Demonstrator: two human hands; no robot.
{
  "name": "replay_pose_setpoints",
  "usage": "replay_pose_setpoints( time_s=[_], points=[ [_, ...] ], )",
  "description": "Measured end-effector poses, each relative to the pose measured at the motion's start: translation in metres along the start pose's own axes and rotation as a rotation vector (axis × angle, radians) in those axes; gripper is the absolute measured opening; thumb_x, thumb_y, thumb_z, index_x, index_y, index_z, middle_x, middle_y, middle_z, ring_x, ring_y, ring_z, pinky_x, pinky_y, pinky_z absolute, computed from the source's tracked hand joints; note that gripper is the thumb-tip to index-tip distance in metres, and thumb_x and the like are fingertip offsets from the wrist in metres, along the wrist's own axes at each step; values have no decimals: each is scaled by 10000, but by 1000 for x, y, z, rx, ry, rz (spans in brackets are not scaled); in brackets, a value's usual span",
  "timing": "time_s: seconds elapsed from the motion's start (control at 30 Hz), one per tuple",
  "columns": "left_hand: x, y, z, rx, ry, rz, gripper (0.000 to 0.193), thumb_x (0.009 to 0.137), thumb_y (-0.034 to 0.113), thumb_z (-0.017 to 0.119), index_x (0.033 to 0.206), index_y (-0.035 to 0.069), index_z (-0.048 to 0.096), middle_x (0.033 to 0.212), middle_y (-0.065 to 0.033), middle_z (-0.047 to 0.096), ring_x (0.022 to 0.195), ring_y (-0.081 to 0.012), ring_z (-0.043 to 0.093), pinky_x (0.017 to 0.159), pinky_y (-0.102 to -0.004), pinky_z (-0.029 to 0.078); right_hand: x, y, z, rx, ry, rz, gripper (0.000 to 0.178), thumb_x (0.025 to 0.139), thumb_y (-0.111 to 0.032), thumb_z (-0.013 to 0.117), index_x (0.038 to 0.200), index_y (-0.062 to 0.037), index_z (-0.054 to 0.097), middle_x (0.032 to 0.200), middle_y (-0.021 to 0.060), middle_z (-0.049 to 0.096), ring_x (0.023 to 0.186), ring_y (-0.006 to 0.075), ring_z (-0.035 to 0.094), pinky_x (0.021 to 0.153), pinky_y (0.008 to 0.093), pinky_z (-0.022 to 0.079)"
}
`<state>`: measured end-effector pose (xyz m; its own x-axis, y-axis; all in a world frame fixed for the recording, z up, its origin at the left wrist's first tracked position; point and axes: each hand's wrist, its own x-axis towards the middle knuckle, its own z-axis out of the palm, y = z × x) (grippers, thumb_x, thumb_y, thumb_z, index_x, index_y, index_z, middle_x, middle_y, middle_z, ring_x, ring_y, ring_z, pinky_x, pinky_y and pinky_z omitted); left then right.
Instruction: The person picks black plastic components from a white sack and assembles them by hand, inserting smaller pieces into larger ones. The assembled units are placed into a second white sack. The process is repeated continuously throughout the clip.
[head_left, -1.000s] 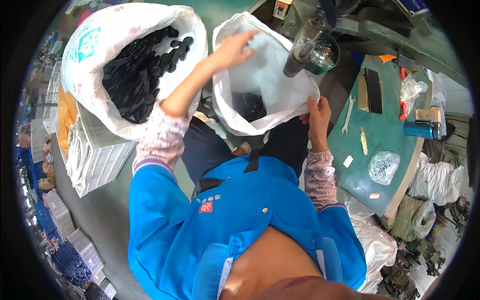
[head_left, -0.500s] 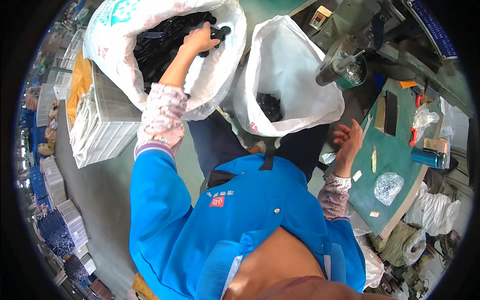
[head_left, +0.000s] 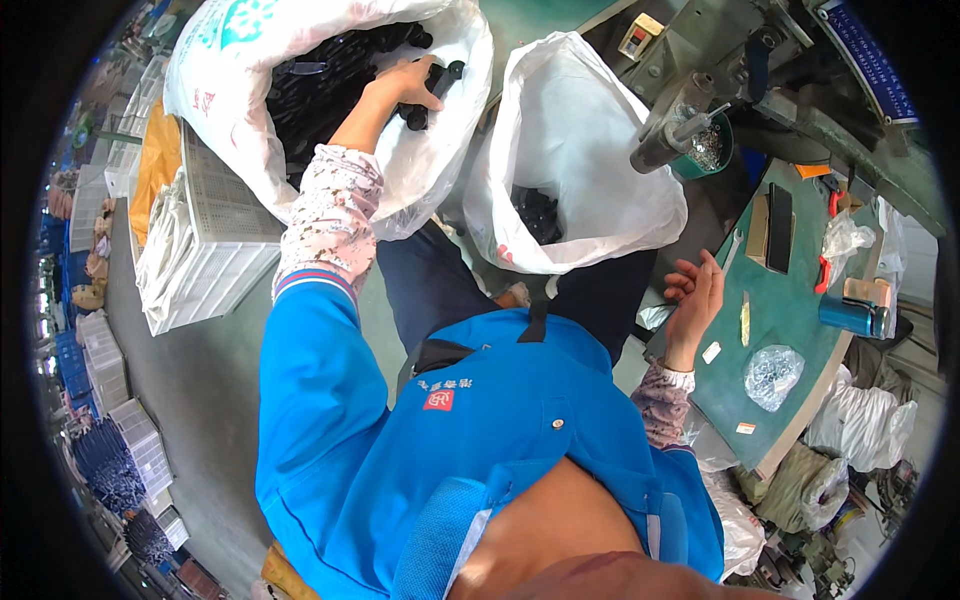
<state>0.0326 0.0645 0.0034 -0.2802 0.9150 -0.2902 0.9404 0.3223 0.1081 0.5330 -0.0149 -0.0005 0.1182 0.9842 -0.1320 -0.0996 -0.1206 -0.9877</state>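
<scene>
My left hand (head_left: 408, 84) reaches into a large white plastic bag (head_left: 235, 140) at the upper left, its fingers closed round several small black parts (head_left: 414, 118) with rounded ends. Many more black parts (head_left: 310, 110) fill that bag; their exact kind cannot be made out. Beside it, a second white bag (head_left: 590, 130) stands wide, with a small heap of black parts (head_left: 540, 212) low inside. My right hand (head_left: 695, 300) hovers empty between this bag and the green table, fingers loosely curled and apart.
A metal machine (head_left: 680, 120) with a small green tub of metal bits (head_left: 706, 150) stands at the upper right. On the green table (head_left: 725, 375) lie a phone-like black slab (head_left: 780, 228), a wrench and a clear plastic bag (head_left: 774, 377). White crates (head_left: 225, 235) stand left.
My left hand has shifted slightly right and down inside the bag, and black parts now show gripped between its fingers. The right hand has barely moved.
</scene>
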Motion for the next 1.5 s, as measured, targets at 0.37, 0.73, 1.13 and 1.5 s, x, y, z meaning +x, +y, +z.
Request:
replay_pose_setpoints(
  time_s=[0.37,0.73,1.13,1.5],
  points=[
    [-1,-12,8,-118,-78,117,660,669,282,695,1248,69,462,1154,-257,545,1081,-392,532,938,-422,415,-5,-3,1,-12,4,-29,322,989,-252,432,1192,-11,498,884,113,631,627,121,598,507,204,434],
    [-37,-14,-16,24,-280,268,588,655,-108,461,1216,68,474,1206,-234,509,1113,-403,492,914,-434,406,-9,-3,6,2,-24,-37,297,986,-230,445,1179,-12,507,886,106,631,637,116,595,520,201,433],
    [-70,-8,1,356,-111,371,800,531,77,736,1267,67,423,1141,-162,520,1105,-348,487,908,-430,452,-14,-3,5,-23,-52,-48,276,979,-214,465,1159,-15,530,893,104,632,652,111,594,528,199,433],
    [-101,-3,20,197,16,348,443,667,144,660,1064,29,499,857,-193,621,871,-378,602,761,-444,489,-18,-2,9,-43,-101,-81,256,971,-201,486,1129,-13,558,883,99,639,660,109,603,538,196,442]
  ],
)
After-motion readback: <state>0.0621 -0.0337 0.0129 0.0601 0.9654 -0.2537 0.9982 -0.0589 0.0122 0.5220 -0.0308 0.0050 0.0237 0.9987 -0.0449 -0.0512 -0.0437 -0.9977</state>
